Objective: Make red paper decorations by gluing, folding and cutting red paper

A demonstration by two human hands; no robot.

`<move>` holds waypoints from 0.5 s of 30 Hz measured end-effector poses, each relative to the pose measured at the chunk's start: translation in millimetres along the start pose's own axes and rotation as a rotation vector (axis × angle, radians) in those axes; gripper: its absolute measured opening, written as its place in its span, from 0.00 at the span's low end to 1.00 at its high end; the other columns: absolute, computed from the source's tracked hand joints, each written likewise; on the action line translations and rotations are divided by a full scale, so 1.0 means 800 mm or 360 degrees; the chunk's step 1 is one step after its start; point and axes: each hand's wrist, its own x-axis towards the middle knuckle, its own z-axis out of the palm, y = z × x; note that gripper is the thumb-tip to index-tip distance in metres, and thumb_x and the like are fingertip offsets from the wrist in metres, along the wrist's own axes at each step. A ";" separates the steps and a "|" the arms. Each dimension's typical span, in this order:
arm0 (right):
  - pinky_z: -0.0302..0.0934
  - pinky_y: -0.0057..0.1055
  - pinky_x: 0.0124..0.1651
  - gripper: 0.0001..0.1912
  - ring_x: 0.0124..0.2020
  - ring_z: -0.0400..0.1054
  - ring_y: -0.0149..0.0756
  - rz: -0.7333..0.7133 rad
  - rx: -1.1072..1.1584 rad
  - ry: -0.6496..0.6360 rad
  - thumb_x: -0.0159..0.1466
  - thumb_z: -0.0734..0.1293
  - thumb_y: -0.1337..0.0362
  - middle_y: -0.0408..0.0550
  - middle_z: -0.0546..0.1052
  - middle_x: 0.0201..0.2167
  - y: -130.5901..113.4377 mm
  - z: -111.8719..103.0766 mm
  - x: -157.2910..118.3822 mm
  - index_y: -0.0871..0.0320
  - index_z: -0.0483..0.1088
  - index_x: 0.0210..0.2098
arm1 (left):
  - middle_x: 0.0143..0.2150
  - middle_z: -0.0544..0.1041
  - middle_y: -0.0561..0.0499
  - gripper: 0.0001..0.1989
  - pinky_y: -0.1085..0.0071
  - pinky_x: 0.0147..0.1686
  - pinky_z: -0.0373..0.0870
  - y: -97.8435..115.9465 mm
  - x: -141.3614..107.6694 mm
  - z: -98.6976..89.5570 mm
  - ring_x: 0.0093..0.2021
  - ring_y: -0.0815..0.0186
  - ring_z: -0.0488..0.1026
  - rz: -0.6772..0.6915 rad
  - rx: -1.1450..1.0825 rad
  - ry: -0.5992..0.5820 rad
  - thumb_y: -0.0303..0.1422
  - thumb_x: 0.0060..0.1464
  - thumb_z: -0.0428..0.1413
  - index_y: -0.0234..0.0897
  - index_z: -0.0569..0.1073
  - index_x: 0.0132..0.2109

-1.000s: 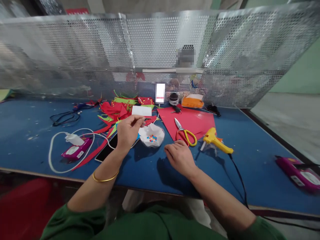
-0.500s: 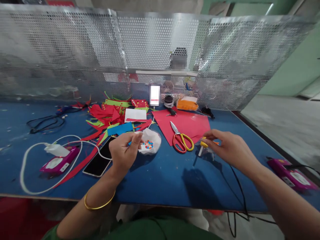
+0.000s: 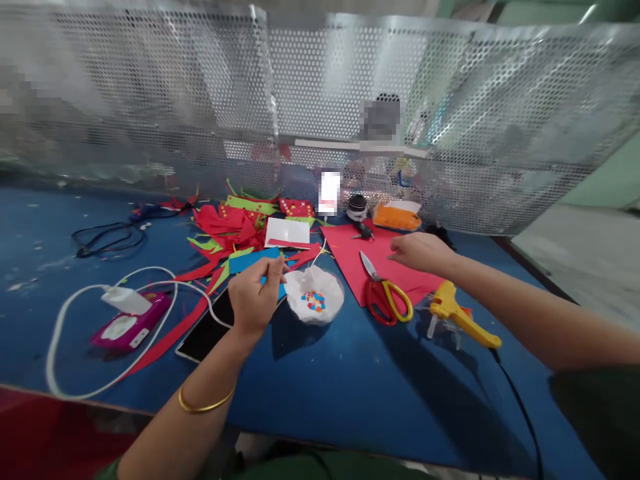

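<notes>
Left hand (image 3: 254, 295) seen curled, left of white bowl (image 3: 298, 298); right hand (image 3: 421, 253) seen over red sheet (image 3: 347, 257), right of bowl; whether either grasps anything cannot be told

This looks like a craft workshop: from the person, a perforated metal screen (image 3: 325, 87) backs the blue workbench (image 3: 345, 393) at twelve o'clock, with red and green cut scraps (image 3: 233, 227) at eleven, scissors (image 3: 379, 280) at one, a hot-glue gun (image 3: 463, 319) at two.
</notes>
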 end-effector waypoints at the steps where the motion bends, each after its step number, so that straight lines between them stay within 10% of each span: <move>1: 0.65 0.35 0.44 0.12 0.47 0.75 0.45 0.0033 -0.0012 -0.0021 0.68 0.67 0.57 0.55 0.81 0.42 0.005 0.006 0.012 0.58 0.77 0.43 | 0.21 0.77 0.56 0.17 0.72 0.29 0.66 0.000 -0.002 0.002 0.24 0.68 0.74 0.0027 0.0019 -0.0032 0.39 0.64 0.53 0.42 0.76 0.28; 15: 0.70 0.44 0.52 0.21 0.51 0.72 0.42 0.0223 0.0162 -0.0045 0.68 0.68 0.56 0.55 0.73 0.55 0.002 0.064 0.161 0.60 0.69 0.57 | 0.22 0.78 0.56 0.17 0.68 0.29 0.66 -0.022 -0.002 0.011 0.25 0.66 0.76 0.0276 0.0254 -0.0098 0.39 0.64 0.53 0.44 0.74 0.27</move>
